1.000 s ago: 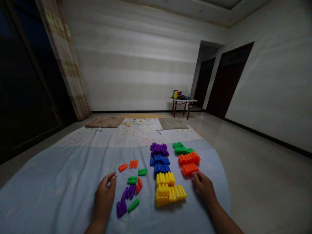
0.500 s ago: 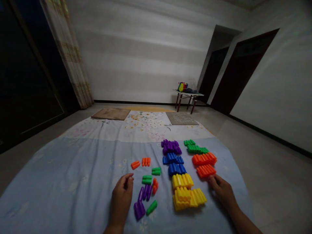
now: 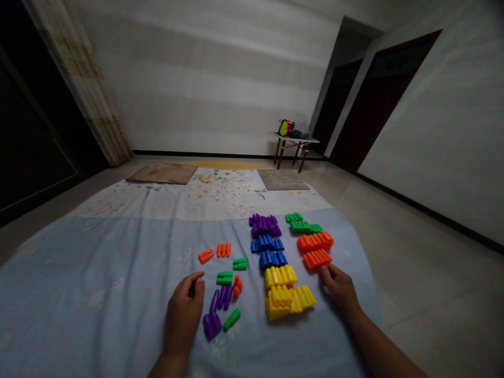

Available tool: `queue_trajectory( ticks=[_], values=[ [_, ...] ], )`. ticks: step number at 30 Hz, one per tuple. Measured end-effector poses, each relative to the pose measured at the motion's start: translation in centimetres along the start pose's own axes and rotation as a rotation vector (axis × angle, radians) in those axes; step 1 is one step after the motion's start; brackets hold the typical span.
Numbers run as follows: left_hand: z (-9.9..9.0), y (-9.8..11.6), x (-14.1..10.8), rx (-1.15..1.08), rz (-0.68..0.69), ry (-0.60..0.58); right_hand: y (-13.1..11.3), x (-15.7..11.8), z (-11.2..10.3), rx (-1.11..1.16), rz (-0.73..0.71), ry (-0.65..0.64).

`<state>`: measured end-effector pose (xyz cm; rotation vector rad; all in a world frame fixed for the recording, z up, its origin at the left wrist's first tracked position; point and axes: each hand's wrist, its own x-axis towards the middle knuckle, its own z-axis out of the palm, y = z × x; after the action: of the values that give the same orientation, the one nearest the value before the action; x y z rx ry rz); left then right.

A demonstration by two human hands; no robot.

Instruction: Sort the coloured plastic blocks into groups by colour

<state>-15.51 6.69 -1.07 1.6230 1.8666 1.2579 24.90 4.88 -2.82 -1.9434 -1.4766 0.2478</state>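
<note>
My right hand pinches at the near end of the front row of orange plastic building blocks, its fingertips touching the row's right corner. My left hand rests on the sheet with its fingers loosely curled, and nothing shows in it. Just right of it lie loose purple blocks, a single green block, a green pair and a small orange piece. Farther off are an orange trio, an orange pair and another green pair.
Grouped rows of yellow, blue, purple and green blocks stand between my hands and beyond. The blue sheet covers the surface. Two flat mats lie at its far end; a small table stands behind.
The whole view has shifted, so everything appears a little farther left and higher. Both hands keep their places relative to the blocks, and no block has visibly moved.
</note>
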Motion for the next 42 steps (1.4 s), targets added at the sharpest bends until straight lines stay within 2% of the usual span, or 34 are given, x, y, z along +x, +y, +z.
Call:
queue_trajectory(
  ticks=[9, 15, 19, 24, 32, 36, 42],
  values=[
    [-0.1, 3.6, -1.8, 0.157, 0.403, -0.008, -0.3, 0.1, 0.1, 0.05, -0.026, -0.008],
    [1.2, 4.5, -2.7, 0.306, 0.567, -0.088, -0.5, 0.3, 0.2, 0.107, -0.014, -0.032],
    [1.9, 3.9, -2.6, 0.35, 0.556, -0.122, -0.7, 0.5, 0.4, 0.15, -0.017, -0.008],
    [1.8, 3.1, -2.2, 0.332, 0.503, -0.156, -1.0, 0.5, 0.5, 0.157, -0.039, 0.041],
    [1.9, 4.0, -2.5, 0.2, 0.37, -0.211, -1.1, 0.4, 0.5, 0.121, -0.057, 0.078],
    [1.9, 4.4, -2.8, 0.249, 0.382, -0.233, -0.9, 0.5, 0.3, 0.111, -0.07, 0.052],
    [1.3, 4.7, -3.2, 0.365, 0.477, -0.158, -0.9, 0.4, 0.2, 0.153, -0.078, 0.068]
  ],
)
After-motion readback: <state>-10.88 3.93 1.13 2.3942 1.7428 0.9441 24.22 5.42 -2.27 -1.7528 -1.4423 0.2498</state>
